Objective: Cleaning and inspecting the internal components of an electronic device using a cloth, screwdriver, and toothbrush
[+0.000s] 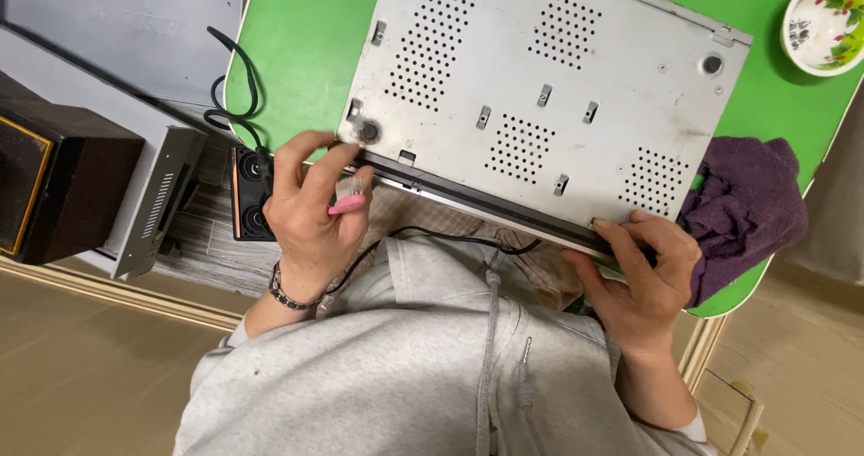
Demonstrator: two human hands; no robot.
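A flat grey metal device case [549,87] with several perforated vent patches lies upside down on a green table [297,42]. My left hand [310,208] holds a small pink-handled brush [349,197] against the case's near left corner, by its dark front edge. At the near right corner my right hand [643,271] grips the dark front edge of the case, fingers curled over it. A thin black cable [432,235] runs across my lap below the case.
A purple cloth [747,208] lies at the table's right edge beside my right hand. A small white bowl with a floral pattern [826,24] sits at the far right. Left of the table stand a black speaker [247,195], a grey metal cover [157,199] and a dark box [54,181].
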